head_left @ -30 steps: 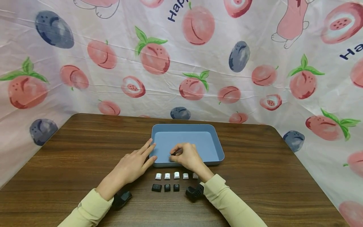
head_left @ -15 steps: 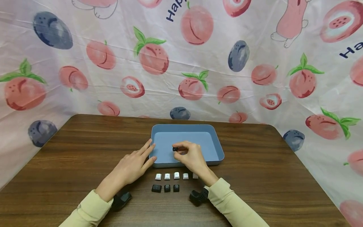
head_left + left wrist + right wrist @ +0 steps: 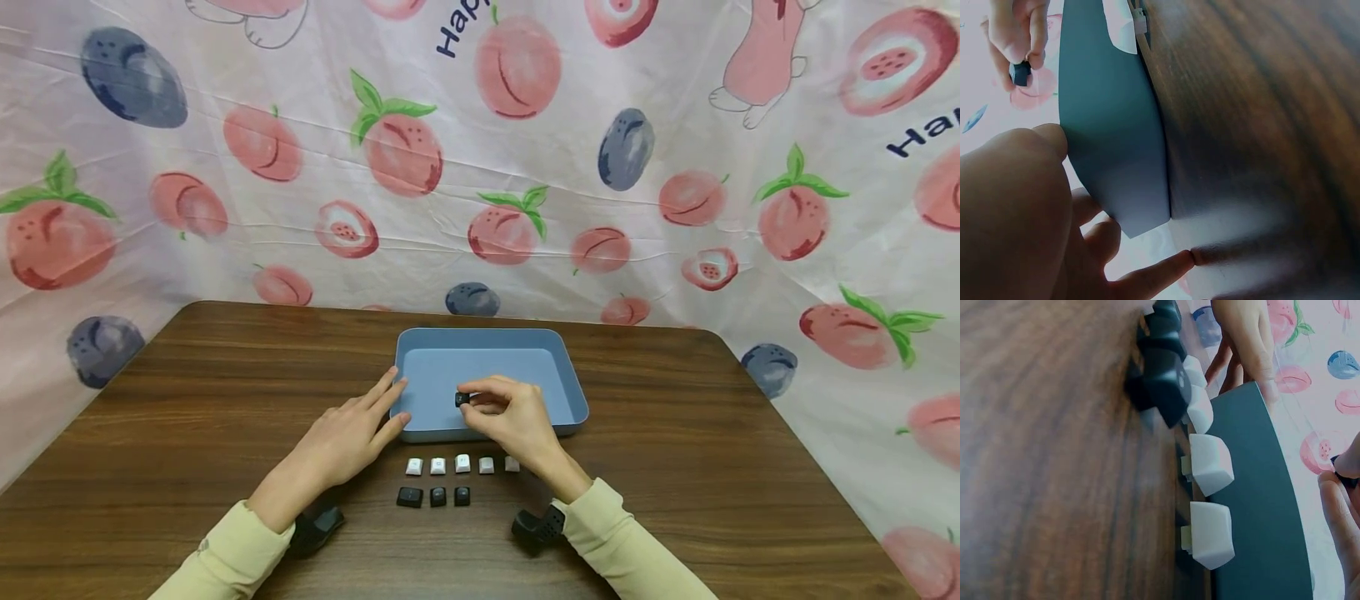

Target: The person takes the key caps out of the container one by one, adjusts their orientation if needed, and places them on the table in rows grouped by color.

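Observation:
My right hand pinches a small black keycap between thumb and fingertips, over the blue tray. The keycap's lettered face shows in the head view, and its dark side appears in the left wrist view. At the tray's left front corner, my left hand lies with fingers extended, thumb and fingertips against the wall. In front of the tray, white keycaps stand in a row on the wooden table. Nearer still is a row of 3 black keycaps, the leftmost one wider.
The brown wooden table reaches well past the tray on both sides. Black wrist devices sit under both wrists, close to the tabletop. Behind the table hangs a fruit-printed cloth.
My right hand has drawn slightly right with the black keycap, which now shows its face instead of being mostly covered by the fingers. The left hand stays at the tray's corner.

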